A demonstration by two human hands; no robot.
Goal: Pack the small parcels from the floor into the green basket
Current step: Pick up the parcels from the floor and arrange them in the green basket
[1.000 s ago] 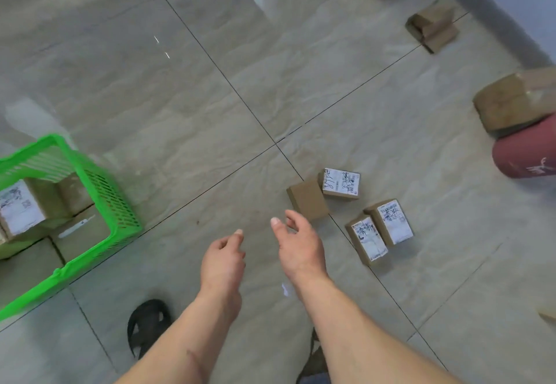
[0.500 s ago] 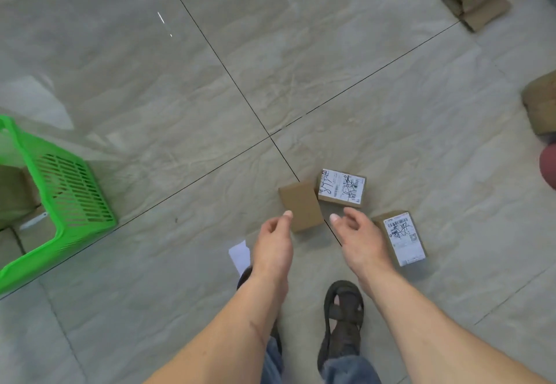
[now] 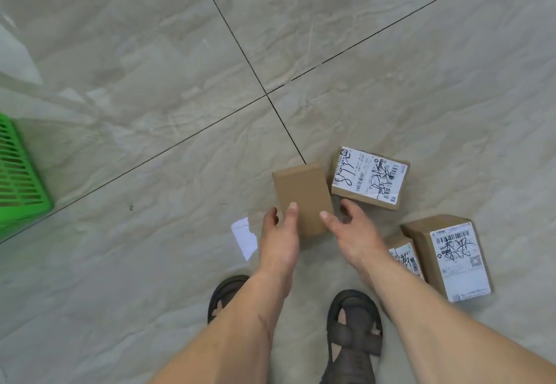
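A plain brown parcel [image 3: 302, 194] lies on the tiled floor just in front of me. My left hand [image 3: 279, 236] reaches its near left corner, with a fingertip resting on its top. My right hand [image 3: 355, 233] is at its near right corner, thumb on the top and fingers loosely bent beside it. To the right of it lies a labelled parcel [image 3: 370, 177]. Two more labelled parcels sit nearer on the right, a large one [image 3: 451, 254] and a small one [image 3: 406, 256] partly hidden by my right forearm. Only a corner of the green basket [image 3: 18, 173] shows at the far left.
A torn scrap of white paper [image 3: 245, 237] lies on the floor left of my left hand. My two sandalled feet [image 3: 355, 329] stand just below the parcels. Grey floor tiles stretch between the parcels and the basket.
I have stepped closer and bent down, so the parcels look larger and the basket has slid to the left edge. Both hands have come forward onto the plain parcel's near corners.
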